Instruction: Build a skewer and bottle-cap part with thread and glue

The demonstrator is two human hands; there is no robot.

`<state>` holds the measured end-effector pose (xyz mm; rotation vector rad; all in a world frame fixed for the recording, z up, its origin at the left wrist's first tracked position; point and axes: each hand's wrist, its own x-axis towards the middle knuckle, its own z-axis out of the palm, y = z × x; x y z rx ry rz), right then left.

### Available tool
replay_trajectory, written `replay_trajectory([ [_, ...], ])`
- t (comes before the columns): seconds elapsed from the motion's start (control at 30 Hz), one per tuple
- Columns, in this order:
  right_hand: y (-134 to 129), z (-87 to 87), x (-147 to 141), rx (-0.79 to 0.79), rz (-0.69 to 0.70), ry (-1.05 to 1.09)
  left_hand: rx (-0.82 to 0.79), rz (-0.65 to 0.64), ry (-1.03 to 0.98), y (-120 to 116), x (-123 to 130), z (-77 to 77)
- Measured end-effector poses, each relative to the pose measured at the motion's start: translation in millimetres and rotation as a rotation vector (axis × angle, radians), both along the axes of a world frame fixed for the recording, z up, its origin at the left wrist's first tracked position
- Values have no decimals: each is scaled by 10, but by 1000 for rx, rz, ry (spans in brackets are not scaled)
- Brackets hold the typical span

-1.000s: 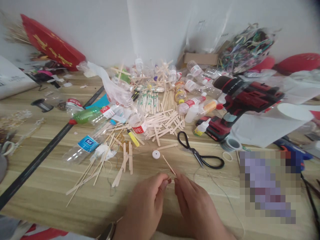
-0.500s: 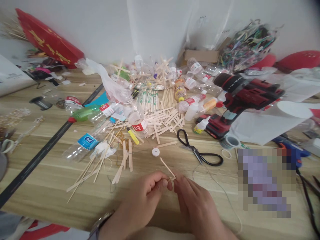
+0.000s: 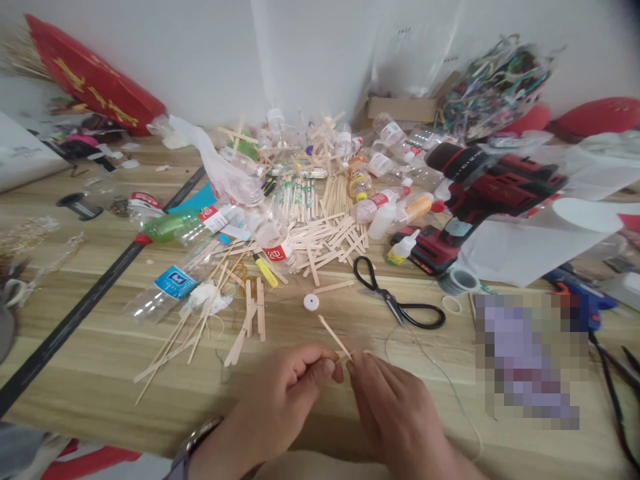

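Low over the front of the table, my two hands are close together. My right hand (image 3: 393, 393) is closed on a slim wooden craft stick (image 3: 334, 335), whose free end points up and to the left. With thumb and forefinger pinched, my left hand (image 3: 300, 383) grips what looks like a second pale stick crossing the first; my fingers hide most of it. Just beyond the fingertips lie a small white spool (image 3: 311, 303) and a single flat stick (image 3: 333, 287). Black-handled scissors (image 3: 393, 300) rest open to the right of them.
Behind lie a heap of craft sticks (image 3: 325, 243), plastic bottles (image 3: 274, 240) and a yellow marker (image 3: 266, 272). A red and black drill (image 3: 470, 200) stands at right, near a glue bottle (image 3: 403, 248) and tape roll (image 3: 459, 281). A dark strip (image 3: 95, 293) crosses the left side.
My right hand has shifted slightly, and a little more of the pale crossing piece shows between the hands. The view has moved slightly; the things on the table lie as before.
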<state>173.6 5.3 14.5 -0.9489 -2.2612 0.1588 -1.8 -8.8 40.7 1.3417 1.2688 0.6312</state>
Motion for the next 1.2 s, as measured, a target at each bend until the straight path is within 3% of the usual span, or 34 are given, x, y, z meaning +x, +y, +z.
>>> replay_trajectory([
  [0.13,-2,72,24,-85,42,76,-54,-37,-177,15,-17,-18],
  [0.37,-114,209,19,-776,87,432,69,-8,-88,-98,41,13],
  [0.6,-177,269,25,-1183,57,632,130,42,-4,-165,90,106],
  [0.8,-180,223,34,-1270,109,751,199,51,30,-182,137,155],
  [0.93,-202,186,65,-1193,89,765,175,56,10,-201,129,164],
  [1.07,-152,237,84,-1077,165,670,98,55,-39,-201,89,191],
  [1.2,-74,316,66,-1037,305,604,-107,16,-151,-188,39,208],
])
